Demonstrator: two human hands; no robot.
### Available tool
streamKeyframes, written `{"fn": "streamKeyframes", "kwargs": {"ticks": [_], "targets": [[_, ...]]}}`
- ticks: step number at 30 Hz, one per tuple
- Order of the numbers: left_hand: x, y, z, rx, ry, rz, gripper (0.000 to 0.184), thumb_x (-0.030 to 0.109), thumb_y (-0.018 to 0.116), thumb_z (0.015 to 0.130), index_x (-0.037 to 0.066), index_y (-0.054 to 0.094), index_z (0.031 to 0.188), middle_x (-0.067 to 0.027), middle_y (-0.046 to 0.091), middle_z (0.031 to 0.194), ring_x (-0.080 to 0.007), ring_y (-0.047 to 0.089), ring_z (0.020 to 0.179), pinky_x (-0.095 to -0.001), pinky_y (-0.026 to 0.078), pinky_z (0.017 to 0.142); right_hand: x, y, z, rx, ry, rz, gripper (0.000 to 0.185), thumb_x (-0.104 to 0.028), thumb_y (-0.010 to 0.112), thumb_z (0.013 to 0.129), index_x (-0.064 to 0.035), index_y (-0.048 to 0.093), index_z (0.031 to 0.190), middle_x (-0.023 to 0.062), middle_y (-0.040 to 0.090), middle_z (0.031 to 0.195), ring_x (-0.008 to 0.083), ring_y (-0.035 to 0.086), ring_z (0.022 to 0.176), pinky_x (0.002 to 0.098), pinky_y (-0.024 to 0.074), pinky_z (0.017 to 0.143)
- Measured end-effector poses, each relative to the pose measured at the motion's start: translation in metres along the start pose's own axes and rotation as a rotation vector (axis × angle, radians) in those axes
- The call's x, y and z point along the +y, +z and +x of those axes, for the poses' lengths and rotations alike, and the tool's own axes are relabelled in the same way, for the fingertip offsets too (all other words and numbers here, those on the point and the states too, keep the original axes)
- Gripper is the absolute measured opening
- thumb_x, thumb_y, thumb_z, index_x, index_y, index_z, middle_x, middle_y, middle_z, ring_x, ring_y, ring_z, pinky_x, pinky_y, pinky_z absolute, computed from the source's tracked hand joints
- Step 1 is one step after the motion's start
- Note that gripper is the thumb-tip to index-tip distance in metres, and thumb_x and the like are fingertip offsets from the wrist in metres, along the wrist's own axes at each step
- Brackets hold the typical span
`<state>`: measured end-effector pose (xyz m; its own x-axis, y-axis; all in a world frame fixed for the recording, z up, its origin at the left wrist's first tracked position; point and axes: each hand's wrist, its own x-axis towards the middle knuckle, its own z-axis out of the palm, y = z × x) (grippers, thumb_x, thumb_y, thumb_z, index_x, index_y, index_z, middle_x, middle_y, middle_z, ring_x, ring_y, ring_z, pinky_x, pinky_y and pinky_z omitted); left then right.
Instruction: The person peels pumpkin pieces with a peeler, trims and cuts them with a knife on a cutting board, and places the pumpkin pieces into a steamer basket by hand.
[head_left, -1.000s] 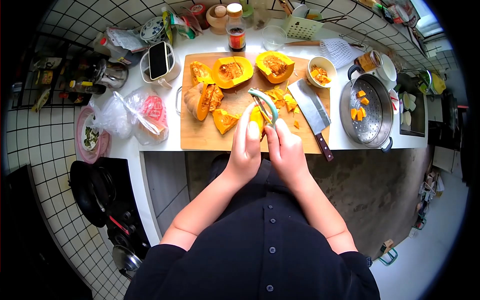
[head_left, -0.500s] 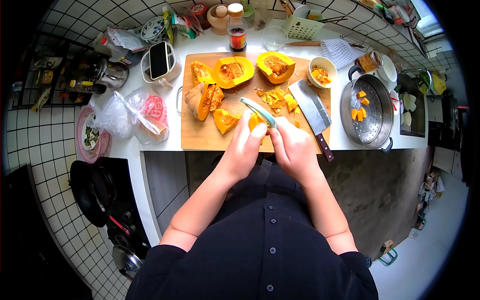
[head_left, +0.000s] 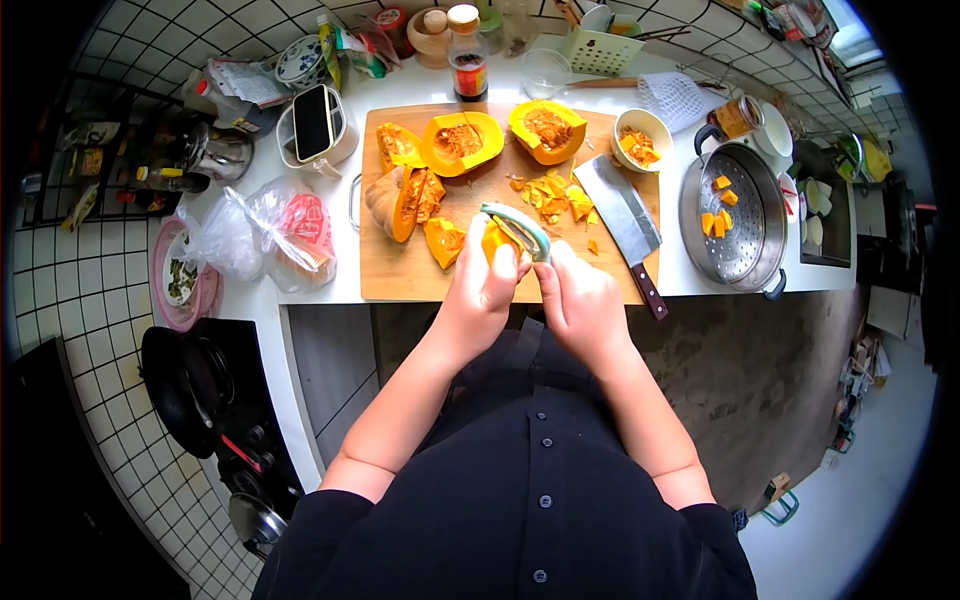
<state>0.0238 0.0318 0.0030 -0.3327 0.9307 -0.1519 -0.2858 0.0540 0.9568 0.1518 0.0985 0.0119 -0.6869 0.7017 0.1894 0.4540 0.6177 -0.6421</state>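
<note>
Over board [head_left: 400,280]: left hand [head_left: 481,300] pinches pumpkin [head_left: 493,240], likely stiff, slippery, best held by its sides; right hand [head_left: 588,300] grips peeler [head_left: 541,243].

The person wears a black short-sleeved shirt [head_left: 450,500] with a vertical front placket [head_left: 543,540] and small, round, dark buttons [head_left: 545,501] with paler rims, four of them in view. The left sleeve [head_left: 325,525] and right sleeve [head_left: 715,545] are plain black, ending near the elbows. Below the waist shows dark cloth; the left hand [head_left: 485,290] and right hand [head_left: 585,300] are bare.
</note>
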Motion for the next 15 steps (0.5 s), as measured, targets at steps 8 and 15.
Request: {"fn": "streamKeyframes", "kwargs": {"ticks": [8,15], "targets": [[0.0009,0.0012,-0.0035,-0.022,0.019,0.031,0.031,0.029,0.037,0.099,0.005,0.04,0.118,-0.0018,0.047,0.092,-0.0084,0.042,0.075,-0.0218,0.039,0.068,-0.0003,0.0038,0.0062,0.012,-0.029,-0.054,0.017,-0.018,0.055,0.092,-0.0071,0.049,0.081,0.0101,0.054,0.062,0.0283,0.059,0.057,0.0374,0.0473,0.05],[0.001,0.0025,-0.0015,0.063,0.051,0.038,0.033,0.03,0.038,0.098,0.003,0.041,0.116,-0.0026,0.048,0.087,-0.0088,0.043,0.072,-0.0222,0.039,0.067,-0.0021,0.0036,-0.0004,0.015,-0.021,-0.088,0.016,-0.018,0.055,0.092,-0.0071,0.049,0.082,0.0094,0.052,0.063,0.0278,0.059,0.058,0.0368,0.0475,0.05]]}}
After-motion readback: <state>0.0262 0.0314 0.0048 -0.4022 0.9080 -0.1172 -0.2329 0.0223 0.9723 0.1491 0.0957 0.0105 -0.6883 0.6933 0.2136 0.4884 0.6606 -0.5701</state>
